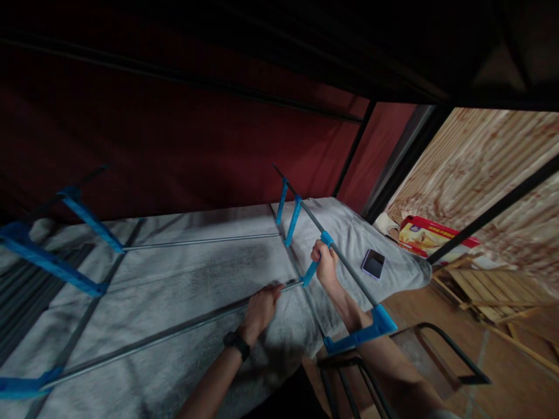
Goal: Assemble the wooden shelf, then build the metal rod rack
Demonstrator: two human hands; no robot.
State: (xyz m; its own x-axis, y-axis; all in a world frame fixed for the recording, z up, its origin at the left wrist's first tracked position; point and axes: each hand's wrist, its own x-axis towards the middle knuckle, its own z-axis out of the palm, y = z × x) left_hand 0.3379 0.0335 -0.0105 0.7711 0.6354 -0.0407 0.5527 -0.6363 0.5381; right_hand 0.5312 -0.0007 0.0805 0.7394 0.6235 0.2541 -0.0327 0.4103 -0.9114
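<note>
A frame of grey metal tubes and blue plastic connectors lies on a grey blanket (209,273). My left hand (262,308), with a black watch (237,344) at its wrist, is closed around a long metal tube (174,331) near its right end. That end meets a blue connector (311,272), and my right hand (325,265) is wrapped around the connector's upper part, just under a side tube (356,276). Nearer to me, another blue connector (362,334) joins the frame's right side. More blue connectors (82,218) stand at the left end.
A phone (373,263) lies on the blanket at the right. Several loose grey tubes (30,308) are stacked at the far left. A black metal post (406,157), a red box (437,235) and a wooden slatted piece (502,291) are at the right.
</note>
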